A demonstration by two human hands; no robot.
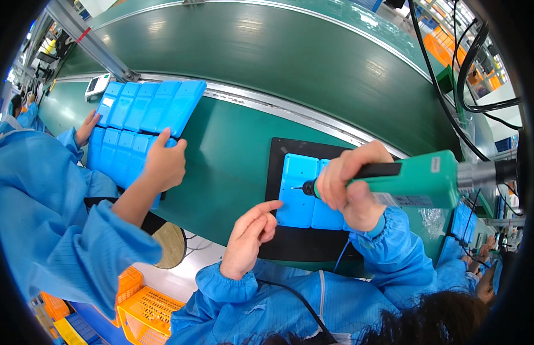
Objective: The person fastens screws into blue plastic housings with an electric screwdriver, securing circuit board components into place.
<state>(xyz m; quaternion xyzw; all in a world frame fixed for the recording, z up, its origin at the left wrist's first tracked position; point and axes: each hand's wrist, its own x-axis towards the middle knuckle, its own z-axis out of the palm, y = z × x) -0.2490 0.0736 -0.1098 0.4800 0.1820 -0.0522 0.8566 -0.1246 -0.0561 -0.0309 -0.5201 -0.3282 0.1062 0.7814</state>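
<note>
A green and black electric screwdriver [419, 181] lies sideways in the grip of my right hand [356, 187]. Its thin bit reaches left over a blue plastic panel [298, 213], close to a small hole; whether it touches is unclear. Several small holes dot the panel, whose right part is hidden behind my right hand. Beneath it is a black mat [290, 244]. My left hand [250, 236] is at the panel's lower left edge, index finger stretched out to the rim, other fingers loosely curled. I see nothing in it.
To the left, a co-worker's hands [163, 164] hold ribbed blue panels [135, 112] above the green table [215, 161]. A metal rail [238, 99] borders the table's far side. Black cables [462, 98] hang at the right. Orange crates [149, 313] stand below at the left.
</note>
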